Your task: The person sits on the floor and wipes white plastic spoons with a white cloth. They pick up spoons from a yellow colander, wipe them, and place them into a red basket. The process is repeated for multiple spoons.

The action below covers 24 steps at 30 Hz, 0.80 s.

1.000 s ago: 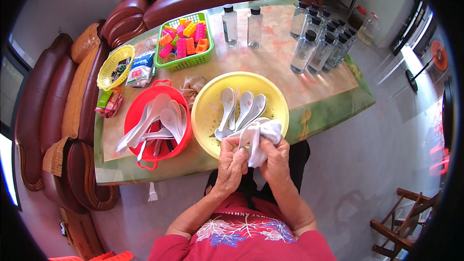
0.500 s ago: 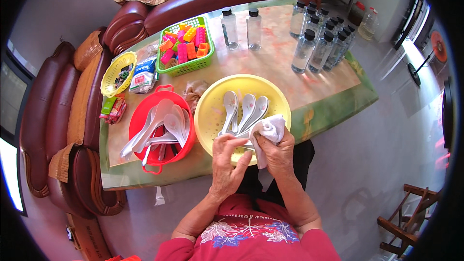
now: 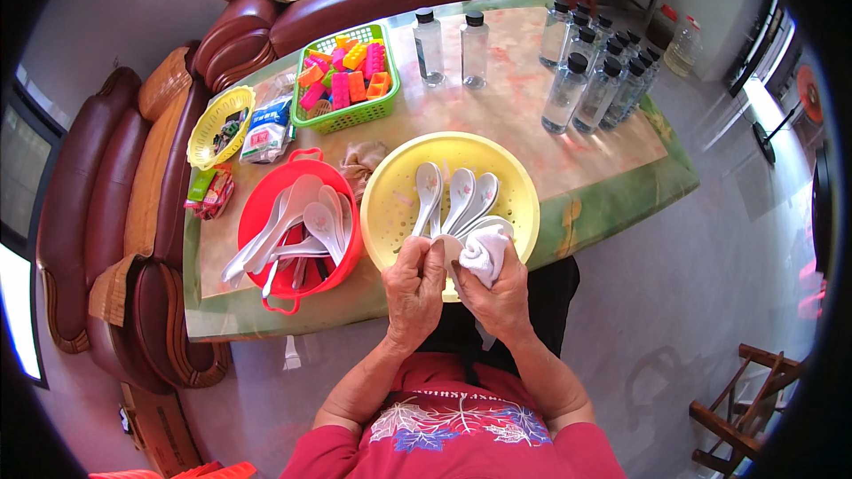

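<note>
Over the near side of a yellow colander (image 3: pixel 380 179), my left hand (image 3: pixel 414 291) is closed on a white spoon (image 3: pixel 451 249), thumb and fingers pinching it. My right hand (image 3: pixel 497 295) grips a bunched white cloth (image 3: pixel 485 254) against the same spoon; the cloth and fingers hide part of it. Several white spoons with small floral marks (image 3: pixel 461 197) lie in the colander, their bowls toward the far side. Left of it stands a red basin (image 3: pixel 255 198) with two loop handles, holding larger white spoons (image 3: pixel 323 227) and some darker utensils.
A crumpled brown cloth (image 3: pixel 361 162) lies between the two containers. Farther back are a green basket (image 3: pixel 351 115) of toy bricks, a yellow basket (image 3: pixel 201 144), packets (image 3: pixel 266 136) and several capped clear bottles (image 3: pixel 566 93). The stone-topped table's edge (image 3: pixel 612 213) curves right.
My left hand has closed from a loosely spread pose into a pinch on the spoon. My right hand and the cloth have shifted slightly left and nearer to me.
</note>
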Available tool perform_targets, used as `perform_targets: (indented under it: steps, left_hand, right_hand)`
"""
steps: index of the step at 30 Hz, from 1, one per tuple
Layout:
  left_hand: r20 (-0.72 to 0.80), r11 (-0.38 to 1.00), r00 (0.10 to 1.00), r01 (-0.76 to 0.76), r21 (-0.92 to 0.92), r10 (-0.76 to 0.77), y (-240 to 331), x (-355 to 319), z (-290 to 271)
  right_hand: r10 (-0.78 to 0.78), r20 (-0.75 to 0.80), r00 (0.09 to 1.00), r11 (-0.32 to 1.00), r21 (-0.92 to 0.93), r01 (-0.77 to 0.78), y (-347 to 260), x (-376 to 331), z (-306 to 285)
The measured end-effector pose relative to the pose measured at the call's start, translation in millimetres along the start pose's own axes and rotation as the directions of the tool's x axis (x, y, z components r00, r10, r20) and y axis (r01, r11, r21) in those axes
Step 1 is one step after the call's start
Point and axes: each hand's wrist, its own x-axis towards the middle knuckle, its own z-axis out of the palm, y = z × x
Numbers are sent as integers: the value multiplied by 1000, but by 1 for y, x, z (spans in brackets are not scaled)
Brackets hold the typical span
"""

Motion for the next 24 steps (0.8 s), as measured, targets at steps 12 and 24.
perform_targets:
  steps: [12, 24]
  left_hand:
    - [-79, 970, 986, 130, -206, -148, -2, 8, -9]
    - [-298, 740, 865, -118, 662, 404, 17, 51, -105]
  right_hand:
    - [124, 93, 988, 992, 9, -125, -7, -30, -11]
    - [307, 25, 952, 930, 206, -305, 25, -65, -34]
